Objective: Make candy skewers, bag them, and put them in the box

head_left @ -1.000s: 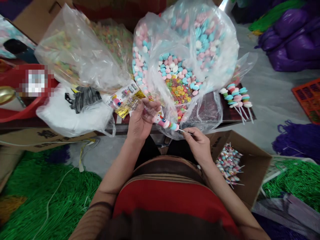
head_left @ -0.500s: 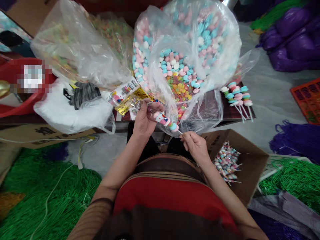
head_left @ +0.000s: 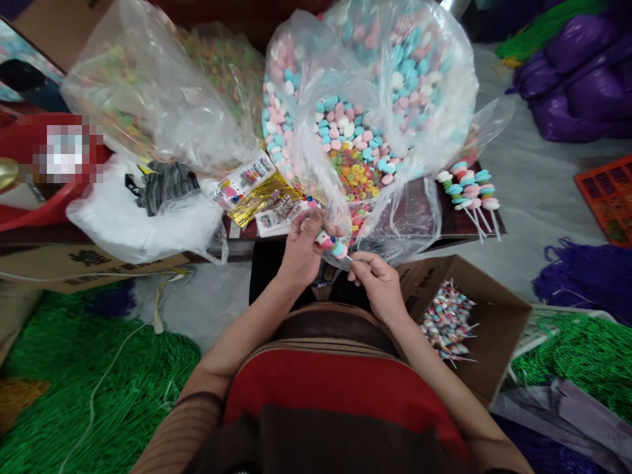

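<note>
My left hand [head_left: 302, 251] is closed around the upper end of a candy skewer [head_left: 332, 246] with pink, white and blue pieces in a clear wrapper. Just to its right, my right hand [head_left: 376, 284] pinches the thin white stick at the skewer's lower end. Both hands are close together over my lap, in front of a dark low table [head_left: 469, 220]. Behind them stands a big clear bag of pastel candies [head_left: 355, 125] with coloured rings at its bottom.
Several finished skewers [head_left: 469, 191] lie on the table's right. A cardboard box [head_left: 498, 316] with wrapped skewers sits at my right. Gold and printed wrapper packs [head_left: 261, 194], a white bag [head_left: 143, 224] and another clear bag [head_left: 148, 99] lie left. Green strands [head_left: 74, 382] cover the floor.
My left hand has slid down and right along the skewer, covering more of it. My right hand has risen slightly toward it, so the hands are closer together.
</note>
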`<state>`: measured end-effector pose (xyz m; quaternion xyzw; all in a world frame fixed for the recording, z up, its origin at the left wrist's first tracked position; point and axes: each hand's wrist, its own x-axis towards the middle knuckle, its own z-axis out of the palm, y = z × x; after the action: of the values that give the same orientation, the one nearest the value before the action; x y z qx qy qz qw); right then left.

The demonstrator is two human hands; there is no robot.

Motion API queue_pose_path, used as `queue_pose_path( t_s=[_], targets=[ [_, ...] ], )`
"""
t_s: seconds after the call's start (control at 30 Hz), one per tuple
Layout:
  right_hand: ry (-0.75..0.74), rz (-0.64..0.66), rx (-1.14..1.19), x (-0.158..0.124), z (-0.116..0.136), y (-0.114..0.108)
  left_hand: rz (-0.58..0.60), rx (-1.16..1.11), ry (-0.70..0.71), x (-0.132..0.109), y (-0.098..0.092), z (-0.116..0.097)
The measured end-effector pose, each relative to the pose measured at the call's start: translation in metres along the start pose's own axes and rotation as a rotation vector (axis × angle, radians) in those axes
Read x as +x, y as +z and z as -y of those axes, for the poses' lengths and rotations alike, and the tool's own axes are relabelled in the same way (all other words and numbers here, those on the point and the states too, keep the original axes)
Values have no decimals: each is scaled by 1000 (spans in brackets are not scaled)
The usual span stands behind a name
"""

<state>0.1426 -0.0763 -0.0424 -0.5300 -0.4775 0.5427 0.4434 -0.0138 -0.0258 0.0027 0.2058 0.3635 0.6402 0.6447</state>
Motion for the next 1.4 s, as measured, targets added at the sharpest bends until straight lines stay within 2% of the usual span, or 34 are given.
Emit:
queue_pose_path(
  t_s=[0.17, 0.3, 0.43, 0.6, 0.73, 0.8, 0.93, 1.03, 1.13, 1.27, 1.33, 1.4],
  targets=[
    [26, 38, -7, -4, 1, -1, -30, -14, 13, 7, -2, -2],
    [61, 14, 37, -4, 1, 7, 4, 40, -79, -6, 3, 12],
    [73, 72, 116, -3, -3, 11, 33, 73, -113, -10, 5, 16],
    [12, 145, -43, -3, -4, 8, 29, 87, -40, -5, 3, 13],
    [22, 117, -33, 2, 5, 13, 123, 165, -198, -14, -1, 26],
    [44, 96, 26, 4, 9, 14, 169, 196, -229, -16, -6, 27],
    [61, 81, 73, 5, 10, 14, 201, 116, -115, -7, -12, 12],
    [53, 108, 49, 4, 10, 15, 195, 95, -143, -2, -11, 6],
    [29, 141, 2, 6, 13, 20, 199, 156, -172, -5, -9, 14],
    [-4, 109, -13, 10, 17, 22, 244, 243, -184, -12, -12, 28],
    [-14, 103, 8, 11, 17, 21, 241, 288, -147, -13, -17, 28],
    [-11, 99, 12, 10, 15, 20, 185, 347, -79, -12, -22, 25]
  ],
)
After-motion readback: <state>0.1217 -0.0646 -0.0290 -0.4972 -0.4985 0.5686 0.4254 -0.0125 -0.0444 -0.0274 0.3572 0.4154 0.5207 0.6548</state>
